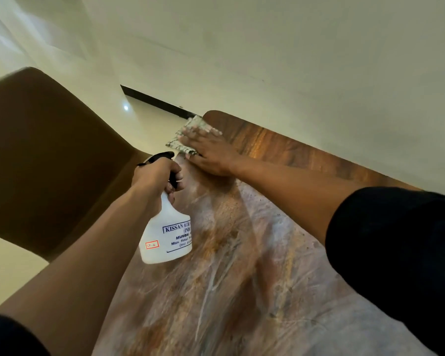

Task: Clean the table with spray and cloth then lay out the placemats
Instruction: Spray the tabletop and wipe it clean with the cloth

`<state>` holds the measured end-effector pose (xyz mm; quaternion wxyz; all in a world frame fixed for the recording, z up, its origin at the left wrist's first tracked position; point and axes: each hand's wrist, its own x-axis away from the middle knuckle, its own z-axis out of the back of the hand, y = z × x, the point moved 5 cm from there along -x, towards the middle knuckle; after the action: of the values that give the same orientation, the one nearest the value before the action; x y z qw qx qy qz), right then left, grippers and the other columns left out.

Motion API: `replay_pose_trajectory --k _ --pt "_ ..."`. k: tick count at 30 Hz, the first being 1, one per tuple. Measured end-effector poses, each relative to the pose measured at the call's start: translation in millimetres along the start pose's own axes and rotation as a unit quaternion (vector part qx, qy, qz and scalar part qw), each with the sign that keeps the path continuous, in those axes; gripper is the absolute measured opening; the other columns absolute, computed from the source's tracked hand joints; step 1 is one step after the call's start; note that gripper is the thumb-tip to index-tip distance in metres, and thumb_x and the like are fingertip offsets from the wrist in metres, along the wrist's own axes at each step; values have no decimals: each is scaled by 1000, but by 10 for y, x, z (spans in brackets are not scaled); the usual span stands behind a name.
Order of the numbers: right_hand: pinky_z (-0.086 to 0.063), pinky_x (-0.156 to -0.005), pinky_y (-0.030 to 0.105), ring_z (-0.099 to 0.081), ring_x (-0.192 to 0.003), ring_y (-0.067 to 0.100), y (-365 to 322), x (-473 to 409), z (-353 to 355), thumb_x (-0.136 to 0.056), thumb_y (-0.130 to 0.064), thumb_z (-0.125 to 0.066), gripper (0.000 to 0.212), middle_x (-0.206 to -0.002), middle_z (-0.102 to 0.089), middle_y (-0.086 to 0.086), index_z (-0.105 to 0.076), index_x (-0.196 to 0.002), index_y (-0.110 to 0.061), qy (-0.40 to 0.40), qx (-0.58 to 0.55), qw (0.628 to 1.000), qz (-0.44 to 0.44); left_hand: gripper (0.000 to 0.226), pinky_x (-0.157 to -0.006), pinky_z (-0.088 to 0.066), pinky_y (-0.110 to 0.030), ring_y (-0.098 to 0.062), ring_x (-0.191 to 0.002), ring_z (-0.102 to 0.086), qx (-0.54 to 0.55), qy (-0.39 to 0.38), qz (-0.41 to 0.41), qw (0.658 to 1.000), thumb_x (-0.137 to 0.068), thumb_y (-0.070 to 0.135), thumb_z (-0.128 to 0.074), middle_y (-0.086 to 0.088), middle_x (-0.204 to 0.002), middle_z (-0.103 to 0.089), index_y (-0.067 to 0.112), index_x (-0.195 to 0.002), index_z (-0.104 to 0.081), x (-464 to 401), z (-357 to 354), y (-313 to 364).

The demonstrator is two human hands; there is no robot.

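Head view, frame centre: right hand, fingers flat and spread, presses a pale patterned cloth onto the far corner of the streaked brown wooden table, evidently to wipe. Left hand grips a white plastic spray bottle by its trigger, held ready above the near edge. Brown curved chair back stands at frame left beside the table; no placemats visible.

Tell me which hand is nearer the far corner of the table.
Right. The right hand presses the cloth flat beside that corner of the table; the left hand grips the spray bottle farther back.
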<state>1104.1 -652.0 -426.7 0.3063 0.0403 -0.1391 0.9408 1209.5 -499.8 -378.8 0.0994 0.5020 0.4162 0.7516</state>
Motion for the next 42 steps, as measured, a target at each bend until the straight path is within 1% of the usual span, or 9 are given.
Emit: replay_pose_trajectory --k 4,10,13,19,23,29,35,38,42 --pt "-1 -127 41 1 -160 14 119 146 80 -110 -53 -27 60 -173 -4 -10 -12 -165 -34 -18 -1 999 37 7 -37 -33 -20 -10 -31 -48 -29 -6 1 1000 -91 10 -65 -15 -78 -66 6 -86 -66 139 -63 -46" --pt "-1 -130 45 3 -160 21 595 217 190 -110 -50 -27 63 -174 3 -3 -8 -166 -28 46 -61 968 -239 15 -43 -38 -23 -9 -33 -49 -54 2 -7 999 -92 13 -67 -16 -77 -70 5 -80 -69 294 120 -149" --pt "3 -128 46 7 -160 23 438 294 144 -110 -48 -28 64 -174 6 -4 -6 -166 -28 36 -87 951 -295 14 -47 -39 -24 -10 -39 -55 -52 6 -6 999 -92 11 -68 -14 -75 -71 4 -80 -70 433 253 -226" --pt "2 -127 47 -4 -160 23 -715 430 -193 -109 -45 -32 61 -174 -6 -2 -14 -166 -30 8 -50 993 -102 13 -41 -36 -20 -9 -37 -57 -30 27 5 999 -93 10 -69 -11 -74 -69 6 -81 -67 618 614 -312" --pt "4 -126 41 4 -160 15 -946 546 -234 -111 -47 -30 60 -173 0 -9 -11 -165 -32 -21 -36 999 4 13 -43 -35 -20 -9 -36 -56 -16 33 14 999 -92 10 -70 -12 -74 -68 6 -80 -67 715 671 -356" --pt "-7 -129 47 -2 -160 20 -356 821 -79 -110 -49 -27 63 -174 -3 -2 -8 -166 -26 37 -38 988 -148 15 -46 -36 -22 -8 -33 -49 -18 25 15 999 -94 11 -68 -15 -80 -70 2 -82 -69 900 603 -522" --pt "2 -128 46 5 -160 23 -207 948 -73 -109 -41 -35 65 -174 1 -3 -11 -166 -23 83 -146 916 -364 12 -52 -36 -26 -7 -29 -49 -3 22 18 1000 -99 10 -65 -20 -91 -69 -1 -99 -68 1151 606 -658" --pt "1 -128 49 1 -160 26 -540 813 -90 -109 -41 -37 65 -174 -1 -2 -14 -166 -22 76 -139 928 -337 10 -50 -36 -25 -6 -30 -50 3 28 15 999 -99 9 -64 -20 -92 -68 -1 -99 -66 1251 655 -717" --pt "-7 -128 48 -9 -160 24 -1274 693 -265 -108 -46 -36 62 -174 -12 -1 -20 -165 -25 56 -101 976 -184 10 -51 -35 -26 -7 -30 -51 -8 57 10 998 -97 7 -64 -22 -89 -67 -2 -94 -66 1270 846 -806"
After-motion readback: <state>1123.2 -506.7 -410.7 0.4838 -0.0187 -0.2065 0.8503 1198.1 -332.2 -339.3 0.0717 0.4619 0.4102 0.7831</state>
